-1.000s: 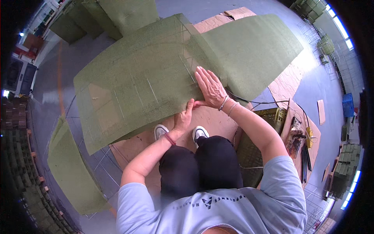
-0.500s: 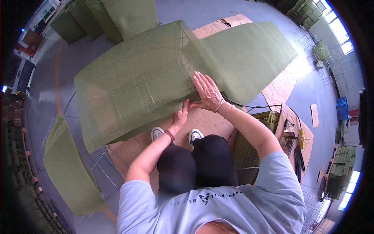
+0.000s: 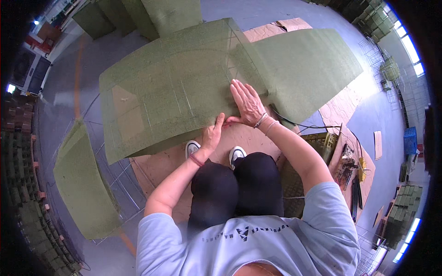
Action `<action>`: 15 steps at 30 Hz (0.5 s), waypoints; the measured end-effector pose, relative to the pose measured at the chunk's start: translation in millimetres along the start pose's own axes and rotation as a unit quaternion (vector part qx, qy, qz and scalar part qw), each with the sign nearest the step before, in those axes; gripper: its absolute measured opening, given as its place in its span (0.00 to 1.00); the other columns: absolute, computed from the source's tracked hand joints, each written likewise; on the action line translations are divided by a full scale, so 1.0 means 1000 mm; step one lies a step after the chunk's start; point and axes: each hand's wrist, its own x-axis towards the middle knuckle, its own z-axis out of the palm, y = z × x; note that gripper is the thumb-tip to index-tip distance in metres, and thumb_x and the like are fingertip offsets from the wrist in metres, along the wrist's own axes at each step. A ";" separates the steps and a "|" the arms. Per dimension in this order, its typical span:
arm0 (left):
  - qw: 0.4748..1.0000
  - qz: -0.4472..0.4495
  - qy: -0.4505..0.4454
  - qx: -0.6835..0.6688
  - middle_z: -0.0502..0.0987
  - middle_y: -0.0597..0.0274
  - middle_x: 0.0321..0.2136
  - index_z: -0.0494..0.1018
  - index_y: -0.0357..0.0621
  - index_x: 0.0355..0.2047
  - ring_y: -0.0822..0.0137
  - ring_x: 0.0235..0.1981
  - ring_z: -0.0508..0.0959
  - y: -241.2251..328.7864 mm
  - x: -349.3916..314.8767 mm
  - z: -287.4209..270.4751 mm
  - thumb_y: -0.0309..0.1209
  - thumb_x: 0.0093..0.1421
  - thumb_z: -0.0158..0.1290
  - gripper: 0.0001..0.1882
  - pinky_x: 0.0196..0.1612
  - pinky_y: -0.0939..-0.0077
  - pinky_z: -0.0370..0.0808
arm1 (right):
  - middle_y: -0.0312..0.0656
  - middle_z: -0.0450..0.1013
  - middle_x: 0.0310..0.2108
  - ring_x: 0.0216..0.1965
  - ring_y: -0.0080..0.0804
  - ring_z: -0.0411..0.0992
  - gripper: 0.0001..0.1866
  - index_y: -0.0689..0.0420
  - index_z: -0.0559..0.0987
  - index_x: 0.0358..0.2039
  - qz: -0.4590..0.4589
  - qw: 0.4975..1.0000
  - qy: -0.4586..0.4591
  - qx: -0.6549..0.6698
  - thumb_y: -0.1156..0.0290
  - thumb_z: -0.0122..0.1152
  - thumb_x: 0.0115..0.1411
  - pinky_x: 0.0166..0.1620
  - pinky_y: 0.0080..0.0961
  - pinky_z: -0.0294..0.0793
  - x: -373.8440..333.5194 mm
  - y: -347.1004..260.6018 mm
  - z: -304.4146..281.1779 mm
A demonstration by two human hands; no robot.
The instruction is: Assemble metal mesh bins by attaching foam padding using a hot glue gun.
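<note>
A large green, see-through mesh sheet (image 3: 165,83) lies over a thin wire frame (image 3: 178,94) in front of me, its near edge bowed up. My right hand (image 3: 247,106) rests flat on the sheet near its right-hand corner, fingers stretched out, thumb toward my other hand. At the near edge, my left hand (image 3: 212,135) pinches the sheet, thumb on top; its other fingers are mostly hidden underneath. Right of them, a second green sheet panel (image 3: 313,69) spreads outward. A black cable (image 3: 308,125) runs from beside the right hand.
Brown cardboard (image 3: 253,142) covers the floor around my shoes. To the right are a green openwork crate (image 3: 299,179), dark tools (image 3: 345,170) and a yellow power strip (image 3: 362,168). A green mesh piece (image 3: 85,184) over wires lies left; upright green panels (image 3: 170,16) stand behind.
The whole view has shifted slightly, so the sheet sits a little farther right. My right hand stays flat on the sheet, and the left keeps its place at the edge.
</note>
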 end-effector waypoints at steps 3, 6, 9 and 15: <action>0.988 0.115 0.049 0.094 0.74 0.47 0.18 0.67 0.43 0.57 0.53 0.20 0.76 -0.018 -0.009 0.008 0.45 0.68 0.40 0.24 0.26 0.59 0.71 | 0.56 0.49 0.66 0.67 0.48 0.49 0.62 0.68 0.52 0.63 -0.002 1.000 -0.002 0.003 0.29 0.57 0.43 0.67 0.42 0.46 -0.002 -0.001 -0.001; 0.945 0.222 0.149 0.186 0.76 0.50 0.19 0.61 0.45 0.61 0.56 0.18 0.76 -0.042 -0.004 0.019 0.40 0.67 0.44 0.24 0.22 0.61 0.71 | 0.56 0.49 0.66 0.67 0.48 0.50 0.62 0.68 0.52 0.63 -0.004 1.000 -0.004 0.006 0.30 0.59 0.42 0.67 0.42 0.46 0.003 -0.003 0.002; 0.960 0.188 0.132 -0.161 0.75 0.52 0.18 0.54 0.49 0.65 0.58 0.16 0.76 -0.035 0.012 0.029 0.32 0.65 0.47 0.29 0.19 0.62 0.70 | 0.56 0.50 0.66 0.67 0.48 0.50 0.62 0.68 0.52 0.63 -0.008 1.000 -0.005 0.003 0.33 0.62 0.40 0.67 0.42 0.46 0.002 0.000 0.002; 0.952 0.236 0.180 0.077 0.77 0.51 0.22 0.59 0.49 0.62 0.55 0.17 0.77 -0.047 0.014 0.036 0.28 0.62 0.47 0.26 0.18 0.64 0.73 | 0.57 0.50 0.65 0.67 0.47 0.50 0.62 0.68 0.53 0.63 0.002 1.000 -0.003 -0.013 0.34 0.64 0.39 0.67 0.41 0.47 0.004 0.001 -0.001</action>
